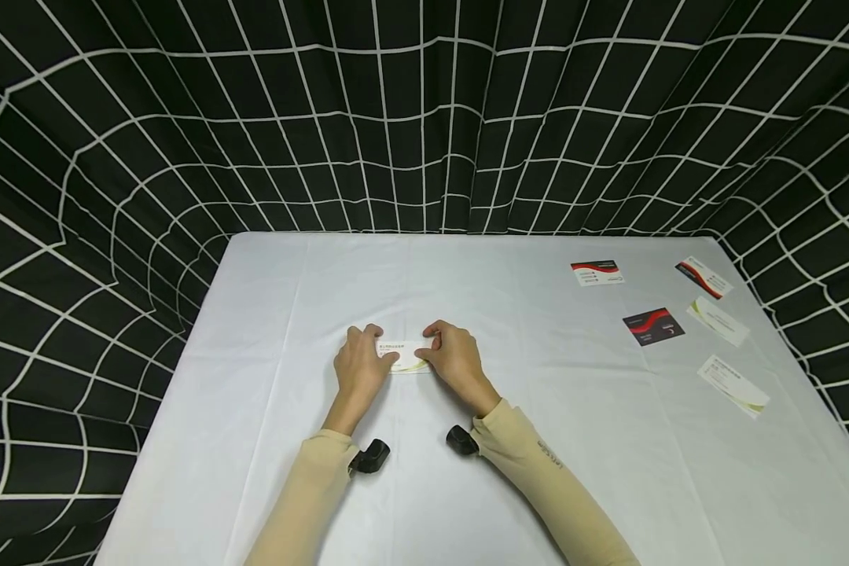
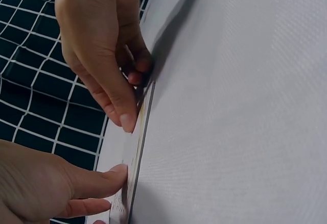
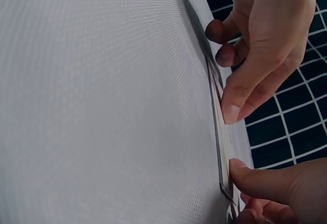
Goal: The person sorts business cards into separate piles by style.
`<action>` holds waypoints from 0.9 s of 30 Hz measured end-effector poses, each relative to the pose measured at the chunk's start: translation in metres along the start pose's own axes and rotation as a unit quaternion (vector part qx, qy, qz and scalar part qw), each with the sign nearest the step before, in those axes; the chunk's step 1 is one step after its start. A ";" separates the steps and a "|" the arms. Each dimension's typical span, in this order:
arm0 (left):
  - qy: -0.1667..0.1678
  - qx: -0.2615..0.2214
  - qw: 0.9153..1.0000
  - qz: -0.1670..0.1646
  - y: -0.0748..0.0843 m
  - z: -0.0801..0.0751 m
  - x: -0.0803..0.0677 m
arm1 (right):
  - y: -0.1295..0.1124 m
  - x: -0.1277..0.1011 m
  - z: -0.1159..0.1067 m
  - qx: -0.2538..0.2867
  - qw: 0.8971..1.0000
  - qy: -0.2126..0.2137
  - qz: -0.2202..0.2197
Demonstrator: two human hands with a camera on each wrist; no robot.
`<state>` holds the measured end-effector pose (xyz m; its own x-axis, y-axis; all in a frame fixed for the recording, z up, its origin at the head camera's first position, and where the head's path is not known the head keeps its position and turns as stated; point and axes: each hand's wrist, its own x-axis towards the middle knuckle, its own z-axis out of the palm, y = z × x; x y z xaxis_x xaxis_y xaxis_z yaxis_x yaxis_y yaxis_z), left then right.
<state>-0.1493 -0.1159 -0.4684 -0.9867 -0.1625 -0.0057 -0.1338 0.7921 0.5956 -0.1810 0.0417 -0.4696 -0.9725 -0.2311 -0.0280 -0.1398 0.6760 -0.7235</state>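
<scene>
Both hands on one card [image 1: 405, 355], mid-bench. Left hand [image 1: 359, 366] has thumb and fingertips pinching its left end; right hand [image 1: 454, 358] pinches the right end the same way, so each grip is narrow and closed on the card's edges. Wrist views show the card [image 2: 137, 147] lying flat, or nearly, on the white cloth [image 2: 240, 106], w/ fingertips [image 3: 231, 113] bearing on its long edge and a thumb at the corner. Can't tell if it's a single card or a thin stack.

Risks, as I judge them: card is thin and slick, cloth is soft, so nails may slide over the edge instead of under it, and the card skates off. Squeeze both ends inward too hard and it bows or creases. Cloth could also bunch up under the pinch.

Further out, right side of bench: five more cards, e.g. a dark one [image 1: 653, 326] and a white one [image 1: 733, 384], well apart from the hands.
</scene>
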 end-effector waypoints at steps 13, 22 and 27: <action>0.000 -0.005 1.000 0.020 0.009 0.005 0.001 | 0.013 0.001 -0.017 0.050 0.998 -0.024 0.036; 0.007 -0.028 0.993 0.118 0.062 0.039 0.000 | 0.077 -0.029 -0.107 0.032 0.994 0.054 0.089; -0.045 -0.022 0.987 0.155 0.101 0.064 -0.008 | 0.136 -0.063 -0.183 -0.051 0.977 0.151 0.144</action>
<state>-0.1604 0.0037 -0.4597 -0.9840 0.1383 0.1124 0.1782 0.7691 0.6138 -0.1727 0.2766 -0.4396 -0.9828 0.1849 -0.0041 0.1442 0.7525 -0.6426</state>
